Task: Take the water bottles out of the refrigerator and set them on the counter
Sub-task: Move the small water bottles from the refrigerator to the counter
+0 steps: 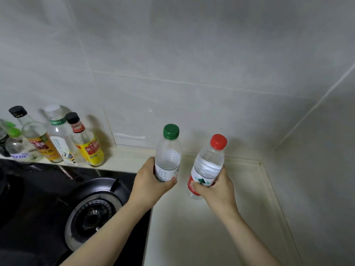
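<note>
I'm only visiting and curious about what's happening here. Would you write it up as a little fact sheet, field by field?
place: kitchen corner, pale counter beside a black gas stove
left hand: grips the green-capped bottle, roughly upright
right hand: grips the red-capped bottle, tilted
set down yet: cannot tell; both bottles are held low over the counter
along the wall: sauce bottles behind the stove
refrigerator: not in view
</note>
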Demonstrator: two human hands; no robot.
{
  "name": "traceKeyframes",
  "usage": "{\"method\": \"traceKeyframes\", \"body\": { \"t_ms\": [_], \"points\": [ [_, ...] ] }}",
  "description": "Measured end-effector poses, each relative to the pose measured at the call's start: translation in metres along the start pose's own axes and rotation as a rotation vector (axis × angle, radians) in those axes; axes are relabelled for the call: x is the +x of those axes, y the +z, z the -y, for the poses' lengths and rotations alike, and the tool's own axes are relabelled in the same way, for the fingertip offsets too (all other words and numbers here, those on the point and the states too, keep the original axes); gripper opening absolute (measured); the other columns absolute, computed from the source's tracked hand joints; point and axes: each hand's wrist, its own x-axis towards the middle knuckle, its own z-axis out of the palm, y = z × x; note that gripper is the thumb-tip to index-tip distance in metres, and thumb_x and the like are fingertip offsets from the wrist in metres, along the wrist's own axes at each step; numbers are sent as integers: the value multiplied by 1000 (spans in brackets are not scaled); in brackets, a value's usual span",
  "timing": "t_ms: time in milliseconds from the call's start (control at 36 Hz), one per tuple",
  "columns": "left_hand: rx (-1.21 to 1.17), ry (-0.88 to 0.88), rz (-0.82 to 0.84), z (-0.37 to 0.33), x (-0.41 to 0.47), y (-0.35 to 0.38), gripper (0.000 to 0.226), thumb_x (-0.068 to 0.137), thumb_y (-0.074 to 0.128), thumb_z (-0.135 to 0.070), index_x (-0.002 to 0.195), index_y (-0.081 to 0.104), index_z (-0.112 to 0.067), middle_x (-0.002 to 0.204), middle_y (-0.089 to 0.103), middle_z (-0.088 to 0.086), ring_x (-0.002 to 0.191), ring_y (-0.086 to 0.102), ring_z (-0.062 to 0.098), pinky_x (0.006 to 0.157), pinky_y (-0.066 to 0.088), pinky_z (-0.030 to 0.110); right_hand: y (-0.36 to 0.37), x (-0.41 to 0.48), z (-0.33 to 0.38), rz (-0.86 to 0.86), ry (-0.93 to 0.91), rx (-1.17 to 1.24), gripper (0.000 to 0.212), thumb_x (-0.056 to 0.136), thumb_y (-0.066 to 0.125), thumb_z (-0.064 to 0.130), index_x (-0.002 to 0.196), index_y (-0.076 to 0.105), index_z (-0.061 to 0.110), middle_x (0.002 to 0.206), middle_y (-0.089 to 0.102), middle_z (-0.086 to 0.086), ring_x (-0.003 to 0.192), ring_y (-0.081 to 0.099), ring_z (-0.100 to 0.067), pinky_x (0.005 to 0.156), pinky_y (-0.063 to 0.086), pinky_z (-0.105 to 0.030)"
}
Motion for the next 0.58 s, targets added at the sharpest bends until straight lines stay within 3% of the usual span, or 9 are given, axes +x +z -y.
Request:
{"method": "traceKeyframes", "body": {
  "t_ms": [111, 250, 333, 444, 583],
  "points": [
    [-10, -38, 19, 17, 31, 10, 45, 65, 85, -24, 100, 57, -24, 91, 69, -10, 83, 66, 6, 71, 55, 26, 14, 23, -15, -15, 47, -9, 53, 66, 83, 15, 102, 48, 31, 85, 62, 20, 75, 61, 6, 56, 43, -8],
    [-33, -54, 56, 34, 62, 20, 43, 68, 83, -19, 100, 55, -25, 91, 67, -11, 81, 62, -1, 59, 45, 6, 31, 51, -31, -24, 76, -20, 52, 66, 82, 10, 101, 48, 28, 82, 63, 18, 70, 60, 8, 53, 43, -6],
    [-49, -70, 63, 46, 75, 27, 46, 68, 83, -18, 103, 54, -25, 95, 66, -11, 87, 62, 2, 63, 46, 8, 41, 65, -40, -23, 80, -25, 51, 66, 81, 9, 101, 48, 27, 83, 62, 17, 71, 60, 7, 55, 44, -5],
    [-66, -90, 66, 60, 91, 35, 49, 68, 83, -18, 106, 54, -24, 98, 67, -9, 90, 65, 9, 73, 52, 23, 53, 81, -47, -31, 64, -20, 52, 67, 82, 8, 101, 48, 26, 82, 60, 19, 72, 58, 15, 57, 44, -4],
    [-87, -98, 57, 68, 105, 37, 47, 69, 83, -17, 105, 53, -25, 96, 66, -10, 88, 64, 5, 68, 48, 16, 64, 97, -53, -25, 30, -16, 53, 67, 82, 7, 104, 48, 25, 83, 60, 19, 73, 58, 16, 59, 44, -3]
  ]
}}
